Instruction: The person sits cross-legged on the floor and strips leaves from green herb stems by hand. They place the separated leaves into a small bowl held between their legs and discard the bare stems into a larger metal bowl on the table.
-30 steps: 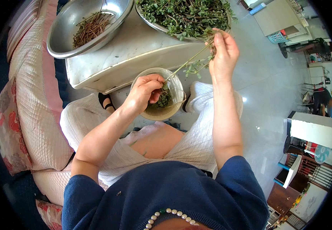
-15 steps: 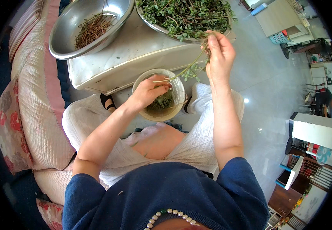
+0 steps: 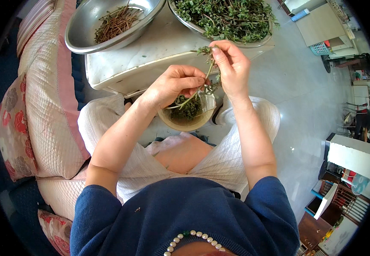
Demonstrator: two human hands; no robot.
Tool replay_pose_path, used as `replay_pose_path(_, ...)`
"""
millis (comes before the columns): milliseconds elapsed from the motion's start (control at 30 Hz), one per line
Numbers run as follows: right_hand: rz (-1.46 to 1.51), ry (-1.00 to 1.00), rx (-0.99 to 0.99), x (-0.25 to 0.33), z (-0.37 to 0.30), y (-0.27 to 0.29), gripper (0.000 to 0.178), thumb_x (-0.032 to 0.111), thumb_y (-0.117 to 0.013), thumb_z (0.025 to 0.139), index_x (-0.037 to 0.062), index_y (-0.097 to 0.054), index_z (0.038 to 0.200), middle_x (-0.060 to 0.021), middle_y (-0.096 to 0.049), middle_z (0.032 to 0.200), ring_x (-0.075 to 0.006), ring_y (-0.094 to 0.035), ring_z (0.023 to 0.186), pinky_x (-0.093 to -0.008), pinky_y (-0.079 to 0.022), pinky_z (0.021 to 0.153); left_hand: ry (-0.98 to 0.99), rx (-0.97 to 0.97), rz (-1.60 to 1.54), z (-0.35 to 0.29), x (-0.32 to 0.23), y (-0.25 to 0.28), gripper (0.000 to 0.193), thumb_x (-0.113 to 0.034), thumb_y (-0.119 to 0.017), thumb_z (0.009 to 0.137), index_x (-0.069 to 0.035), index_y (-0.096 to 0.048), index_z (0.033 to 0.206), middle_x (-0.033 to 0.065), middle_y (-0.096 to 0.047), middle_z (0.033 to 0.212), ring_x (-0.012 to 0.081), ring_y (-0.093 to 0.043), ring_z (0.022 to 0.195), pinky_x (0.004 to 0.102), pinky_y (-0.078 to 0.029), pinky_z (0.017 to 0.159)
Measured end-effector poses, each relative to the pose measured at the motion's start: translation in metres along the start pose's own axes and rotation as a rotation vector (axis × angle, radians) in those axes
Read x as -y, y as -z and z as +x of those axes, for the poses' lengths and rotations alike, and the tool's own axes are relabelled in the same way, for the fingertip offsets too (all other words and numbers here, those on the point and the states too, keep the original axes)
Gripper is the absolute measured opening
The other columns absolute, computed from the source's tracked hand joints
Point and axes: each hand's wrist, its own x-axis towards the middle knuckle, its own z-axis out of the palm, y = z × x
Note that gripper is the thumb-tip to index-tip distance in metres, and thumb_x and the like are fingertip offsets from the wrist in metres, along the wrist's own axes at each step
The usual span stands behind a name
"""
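Note:
My right hand (image 3: 232, 68) pinches the top of a green herb sprig (image 3: 208, 70) above a small glass bowl (image 3: 193, 123) that sits between my knees. My left hand (image 3: 174, 85) grips the same sprig lower down, its fingers closed on the stem over the bowl. Picked green leaves lie inside the bowl, partly hidden by my left hand. Both hands are close together, just in front of the low white table (image 3: 150, 55).
On the table stand a steel bowl (image 3: 82, 34) with brown stems and a large basin (image 3: 202, 32) heaped with green herbs. A quilted pink cushion (image 3: 48, 111) lies to my left. Grey tiled floor (image 3: 304, 102) and furniture are on the right.
My two hands have come together: the right hand dropped down from the basin with the sprig, and the left hand rose out of the small bowl to grip its stem.

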Motion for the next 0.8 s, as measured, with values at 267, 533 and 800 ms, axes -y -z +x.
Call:
replay_pose_path(267,0.012,-0.038,0.053,0.002,-0.003,-0.001,0.011,0.008,-0.059,0.090,-0.0010,-0.063,0.095,0.0032,-0.057,0.083,-0.0033,-0.048,0.068,-0.0172,-0.039,0.061,-0.005,-0.074,0.020,0.000,0.001,-0.003,0.015,-0.013,-0.060,0.085,0.001,-0.064,0.089,-0.0004,-0.057,0.069,0.0043,-0.043,0.054,0.0201,-0.033,0.047)
replay_pose_path(533,0.082,-0.022,-0.013,-0.004,-0.003,0.000,0.010,0.010,-0.060,0.090,0.0001,-0.061,0.092,0.0028,-0.057,0.075,-0.0037,-0.049,0.064,-0.0183,-0.041,0.056,-0.112,-0.168,-0.035,0.005,0.009,-0.003,0.010,-0.010,-0.056,0.085,-0.002,-0.061,0.084,0.0000,-0.057,0.071,0.0028,-0.040,0.050,0.0172,-0.030,0.045)
replay_pose_path(800,0.155,-0.012,-0.177,-0.001,0.009,0.016,0.013,0.009,-0.059,0.091,-0.0009,-0.063,0.097,0.0005,-0.060,0.076,-0.0051,-0.051,0.062,-0.0199,-0.044,0.057,-0.150,-0.133,-0.213,0.000,0.011,0.001,0.011,-0.013,-0.056,0.089,-0.002,-0.060,0.088,0.0034,-0.059,0.075,0.0051,-0.046,0.053,0.0181,-0.035,0.046)
